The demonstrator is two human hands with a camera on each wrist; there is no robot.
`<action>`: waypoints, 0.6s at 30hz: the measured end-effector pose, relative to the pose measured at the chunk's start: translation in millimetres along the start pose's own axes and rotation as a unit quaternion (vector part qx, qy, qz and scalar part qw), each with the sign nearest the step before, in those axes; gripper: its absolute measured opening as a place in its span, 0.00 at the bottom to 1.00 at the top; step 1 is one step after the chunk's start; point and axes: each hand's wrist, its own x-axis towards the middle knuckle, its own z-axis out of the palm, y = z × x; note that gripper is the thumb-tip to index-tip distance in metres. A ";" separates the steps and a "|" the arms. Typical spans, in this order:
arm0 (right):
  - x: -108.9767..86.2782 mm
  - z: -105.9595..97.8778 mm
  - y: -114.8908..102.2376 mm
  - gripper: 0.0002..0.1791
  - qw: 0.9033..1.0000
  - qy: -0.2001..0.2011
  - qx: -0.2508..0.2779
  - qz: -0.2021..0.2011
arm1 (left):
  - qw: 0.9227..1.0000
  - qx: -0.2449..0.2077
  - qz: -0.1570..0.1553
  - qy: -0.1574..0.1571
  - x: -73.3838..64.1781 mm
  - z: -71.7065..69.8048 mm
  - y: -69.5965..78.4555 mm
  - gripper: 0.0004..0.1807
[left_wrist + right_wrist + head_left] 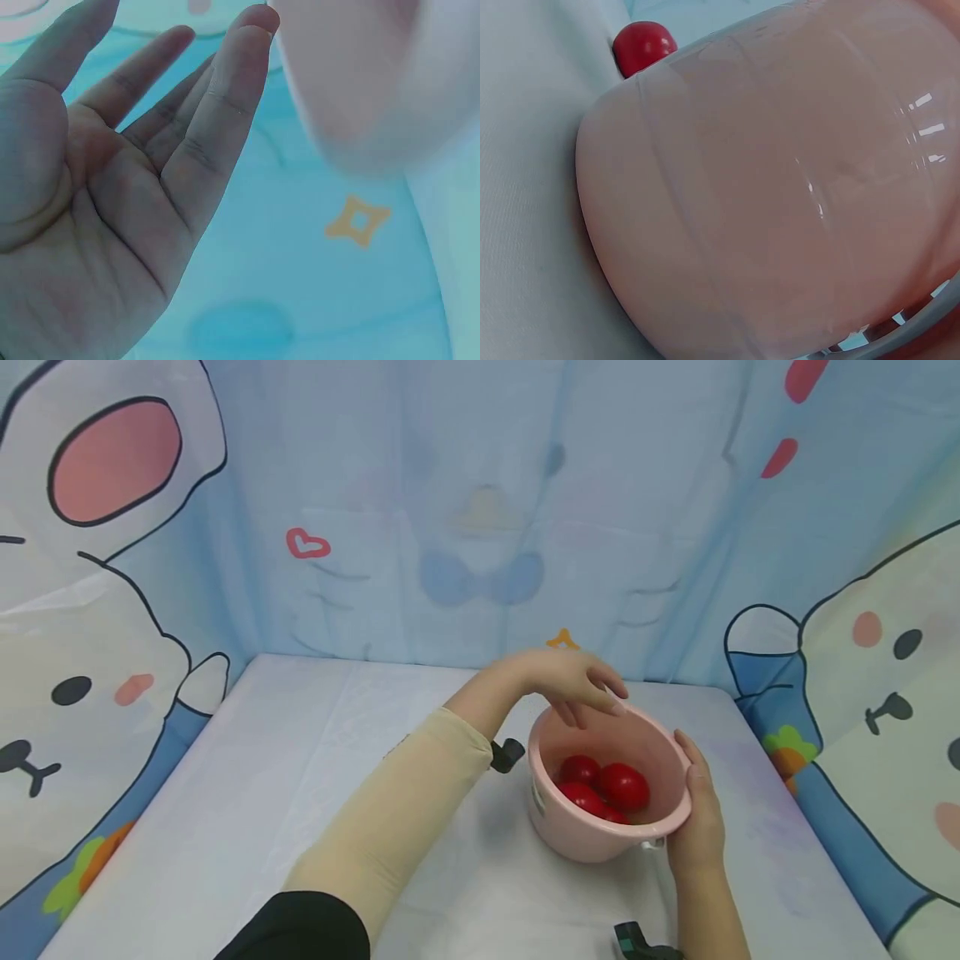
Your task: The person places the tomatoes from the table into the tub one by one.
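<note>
We are holding our left hand (pixel 581 685) wide open over the round pink plastic bowl (pixel 592 839) of red tomatoes (pixel 622 785); our right hand (pixel 697 814) is gripping its rim.

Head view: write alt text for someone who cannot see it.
A pink bowl holding red tomatoes sits tilted on a white table; the right hand grips its near rim while the left hand hovers open above it. Cartoon animal curtains enclose the table.

A staged tabletop booth: cartoon-bear fabric backdrop (pixel 480 510) encloses a white-covered table (pixel 300 760).
</note>
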 end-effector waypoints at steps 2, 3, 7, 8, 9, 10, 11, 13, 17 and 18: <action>0.1 0.1 1.0 0.26 1.000 0.001 0.006 0.000 | 1.000 -0.001 0.000 0.009 -10.1 -7.3 -8.8 0.26; 0.0 0.0 1.6 0.26 1.000 0.002 0.009 -0.001 | 1.000 0.002 0.001 0.015 -15.2 -10.8 -14.1 0.26; 0.1 0.5 2.4 0.26 1.000 -0.004 0.025 -0.009 | 0.999 0.001 -0.008 0.046 -35.3 -23.1 -40.8 0.24; 0.1 0.5 2.0 0.26 1.000 -0.005 0.027 -0.010 | 0.998 0.005 -0.012 0.055 -39.6 -25.1 -48.4 0.23; 0.0 0.5 1.5 0.26 1.000 -0.005 0.027 -0.009 | 0.998 0.008 -0.019 0.062 -43.7 -26.4 -56.5 0.23; -0.1 0.4 1.0 0.26 1.000 -0.004 0.029 -0.009 | 0.997 0.010 -0.026 0.066 -47.5 -27.3 -64.6 0.23; -0.2 0.4 0.4 0.26 1.000 -0.004 0.029 -0.009 | 0.997 0.013 -0.035 0.068 -50.9 -27.6 -73.2 0.24; -0.7 0.4 -0.3 0.26 0.999 -0.004 0.031 -0.009 | 0.996 0.015 -0.053 0.073 -56.1 -26.3 -91.7 0.25; -1.4 1.5 0.0 0.26 0.999 -0.007 0.044 -0.012 | 0.991 -0.006 -0.095 0.091 -63.9 -20.1 -131.4 0.26; -1.5 1.9 0.4 0.26 0.999 -0.008 0.046 -0.012 | 0.990 -0.014 -0.104 0.097 -65.3 -17.9 -141.4 0.26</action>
